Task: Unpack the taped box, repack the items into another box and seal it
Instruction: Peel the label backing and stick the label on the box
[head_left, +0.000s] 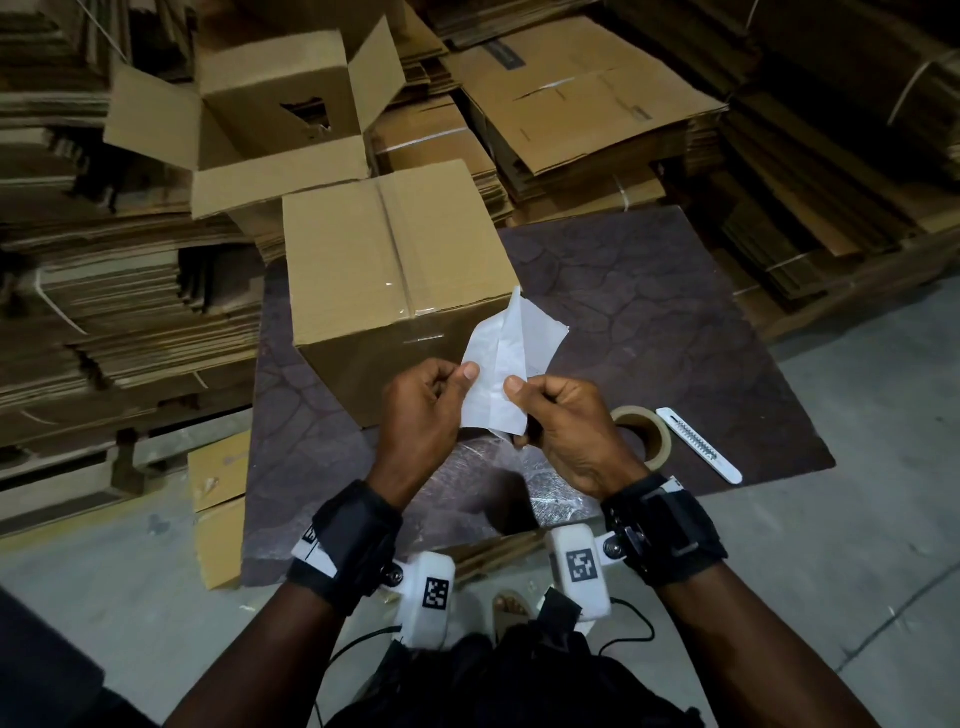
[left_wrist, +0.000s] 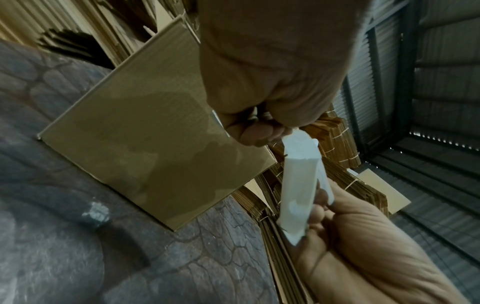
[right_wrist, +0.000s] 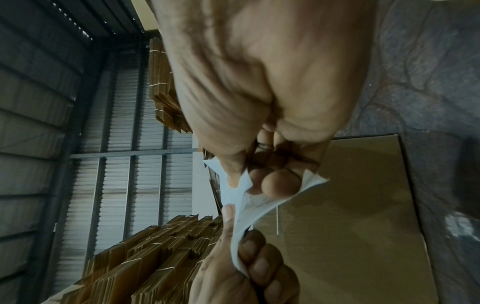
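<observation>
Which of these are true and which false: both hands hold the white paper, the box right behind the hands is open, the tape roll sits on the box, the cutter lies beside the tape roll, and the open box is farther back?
1. Both hands hold the white creased sheet of paper. True: the left hand and the right hand each pinch it.
2. The brown cardboard box right behind the hands is open. False: its flaps are shut, with clear tape along the seam.
3. The beige tape roll sits on that box. False: it lies on the dark board.
4. The white utility cutter lies beside the tape roll. True.
5. The open brown cardboard box stands farther back. True.
</observation>
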